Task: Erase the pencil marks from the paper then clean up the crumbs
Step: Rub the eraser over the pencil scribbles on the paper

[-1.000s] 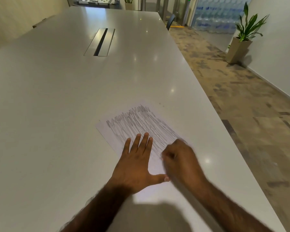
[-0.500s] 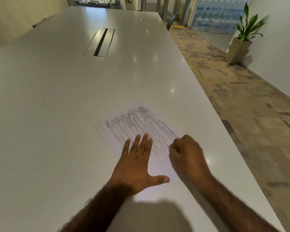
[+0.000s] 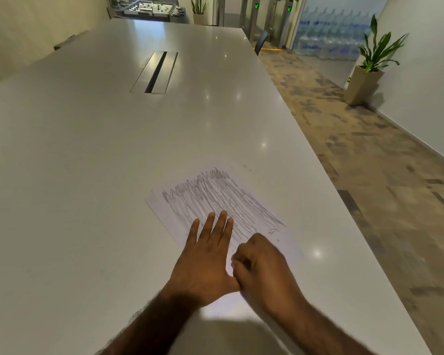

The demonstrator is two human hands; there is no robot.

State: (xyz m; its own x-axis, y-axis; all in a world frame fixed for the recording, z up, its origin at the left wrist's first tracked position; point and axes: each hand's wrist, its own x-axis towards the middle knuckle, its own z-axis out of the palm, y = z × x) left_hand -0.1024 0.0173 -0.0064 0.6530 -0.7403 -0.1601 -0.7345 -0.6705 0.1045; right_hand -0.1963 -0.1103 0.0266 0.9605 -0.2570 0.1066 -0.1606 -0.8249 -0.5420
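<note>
right hand shifted left, curled | left hand flat on paper

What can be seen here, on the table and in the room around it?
Table: one, white, fills left and middle of view.
Paper: one, white, on the table before the person.
Pencil marks: one grey scribbled patch, over the paper's far part.
Cable slot: one, metal with dark gap, far along the table.
Potted plants: at least two, green, one by the right wall, one at the far end.
Water bottles: many, pale blue, stacked at the room's far end.
Chair: one, dark, at the table's far right edge.
Left hand: one, flat on the paper, fingers straight.
Right hand: one, on the paper, fingers curled; anything held is hidden.
</note>
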